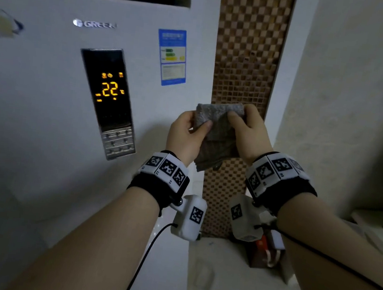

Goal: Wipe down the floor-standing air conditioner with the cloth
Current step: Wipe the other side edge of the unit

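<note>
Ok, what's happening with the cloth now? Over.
Left hand and right hand both pinch the cloth. Cloth up in the air, not on the air conditioner yet. Nothing in between.

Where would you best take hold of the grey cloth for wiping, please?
Probably its thick folded top edge, from the person's side, where the left hand and right hand pinch it. The cloth hangs limp below, so bunching that edge should give a pad facing the air conditioner.

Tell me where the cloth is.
In the head view the cloth hangs right of centre, pinched between the left hand and right hand, at the right edge of the air conditioner.
</note>
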Available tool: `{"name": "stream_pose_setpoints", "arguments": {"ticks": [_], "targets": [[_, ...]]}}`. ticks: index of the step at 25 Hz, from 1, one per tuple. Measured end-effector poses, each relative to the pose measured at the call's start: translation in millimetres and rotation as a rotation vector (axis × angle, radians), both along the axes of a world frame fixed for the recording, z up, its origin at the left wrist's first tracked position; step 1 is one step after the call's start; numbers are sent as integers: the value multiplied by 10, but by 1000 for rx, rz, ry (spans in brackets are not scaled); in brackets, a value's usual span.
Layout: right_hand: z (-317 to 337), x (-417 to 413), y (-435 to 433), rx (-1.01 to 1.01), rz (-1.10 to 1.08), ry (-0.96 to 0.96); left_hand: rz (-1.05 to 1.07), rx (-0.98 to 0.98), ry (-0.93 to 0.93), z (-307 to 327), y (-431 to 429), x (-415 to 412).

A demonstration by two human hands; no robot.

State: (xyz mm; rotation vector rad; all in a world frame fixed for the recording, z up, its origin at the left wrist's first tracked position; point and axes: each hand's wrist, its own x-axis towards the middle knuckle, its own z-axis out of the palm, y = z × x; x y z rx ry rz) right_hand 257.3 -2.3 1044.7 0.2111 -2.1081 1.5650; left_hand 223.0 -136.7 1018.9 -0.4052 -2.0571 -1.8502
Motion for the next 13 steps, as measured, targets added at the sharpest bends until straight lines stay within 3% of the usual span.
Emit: {"name": "stream_pose_setpoints", "arguments": {"ticks": [5, 13], "targets": [[-368, -463, 380, -20, -35, -153, -48, 7, -64, -331, 349, -434], [-778, -1526, 894, 137, -166, -187, -57, -29, -129, -787, 893, -1493]]}}
